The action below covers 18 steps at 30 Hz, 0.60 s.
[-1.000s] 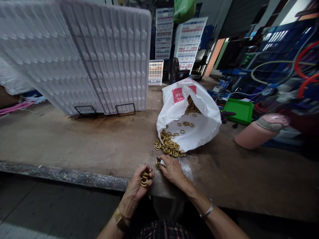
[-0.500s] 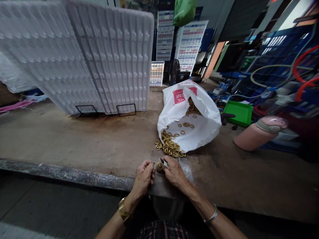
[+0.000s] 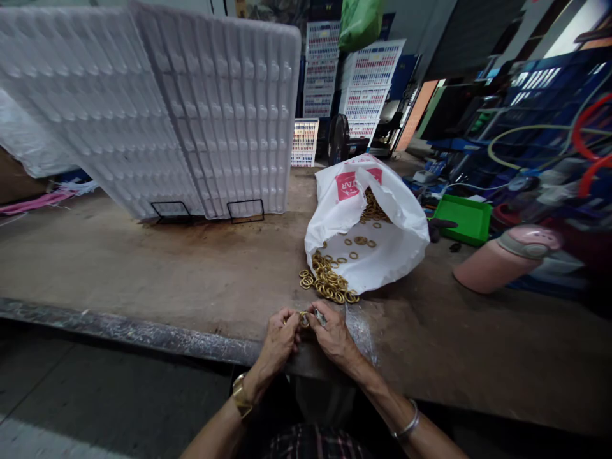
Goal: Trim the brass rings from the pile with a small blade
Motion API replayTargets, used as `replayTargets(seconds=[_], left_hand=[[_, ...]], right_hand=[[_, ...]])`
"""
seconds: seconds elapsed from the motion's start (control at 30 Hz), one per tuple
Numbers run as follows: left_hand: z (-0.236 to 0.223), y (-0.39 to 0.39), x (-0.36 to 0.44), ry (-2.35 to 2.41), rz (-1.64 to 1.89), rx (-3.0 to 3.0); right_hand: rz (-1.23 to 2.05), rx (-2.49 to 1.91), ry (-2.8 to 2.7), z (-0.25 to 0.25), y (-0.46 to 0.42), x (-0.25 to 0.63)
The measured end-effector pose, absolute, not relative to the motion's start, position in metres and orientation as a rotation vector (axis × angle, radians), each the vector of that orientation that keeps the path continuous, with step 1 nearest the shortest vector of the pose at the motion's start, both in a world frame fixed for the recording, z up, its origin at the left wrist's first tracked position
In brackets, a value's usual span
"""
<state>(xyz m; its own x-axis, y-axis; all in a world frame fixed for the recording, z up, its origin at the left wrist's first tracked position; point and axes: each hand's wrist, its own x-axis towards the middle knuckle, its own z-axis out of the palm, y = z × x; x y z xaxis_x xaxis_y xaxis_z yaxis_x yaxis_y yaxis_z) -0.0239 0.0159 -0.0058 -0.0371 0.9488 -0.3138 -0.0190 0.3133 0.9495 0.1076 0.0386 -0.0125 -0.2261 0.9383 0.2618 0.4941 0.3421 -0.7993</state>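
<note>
Between my two hands, near the front of the table, is a brass-coloured ring (image 3: 303, 318). My left hand (image 3: 278, 336) is closed, with thumb and fingertips pinching the ring from the left. My right hand (image 3: 333, 335) is closed too, its fingertips against the ring's other side. A small grey, blade-like metal tool (image 3: 320, 317) shows between its thumb and forefinger; most of it is hidden. Just beyond my hands, a pile of similar rings (image 3: 331, 280) spills from the mouth of a white sack (image 3: 387, 258) lying on its side, with more rings inside.
Ribbed translucent plastic trays (image 3: 229, 115) stand upright in black wire holders (image 3: 246, 211) at the back left of the wooden table (image 3: 215, 274). A pink bottle (image 3: 502, 260) and a green tray (image 3: 463, 218) are at the right. White crates (image 3: 370, 83) are stacked behind.
My hands have come together: the left fingertips, apart from the ring in the right hand before, now meet it. The tool has turned in my right hand. The view has shifted slightly.
</note>
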Motion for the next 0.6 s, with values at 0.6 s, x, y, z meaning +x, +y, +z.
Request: replayTargets(seconds=[0.6], left_hand=[[-0.01,0.0139,-0.0197,1.395,1.046,0.917]], right_hand=[[0.642,-1.339,-1.804,-0.0201,0.0398,0.1093]])
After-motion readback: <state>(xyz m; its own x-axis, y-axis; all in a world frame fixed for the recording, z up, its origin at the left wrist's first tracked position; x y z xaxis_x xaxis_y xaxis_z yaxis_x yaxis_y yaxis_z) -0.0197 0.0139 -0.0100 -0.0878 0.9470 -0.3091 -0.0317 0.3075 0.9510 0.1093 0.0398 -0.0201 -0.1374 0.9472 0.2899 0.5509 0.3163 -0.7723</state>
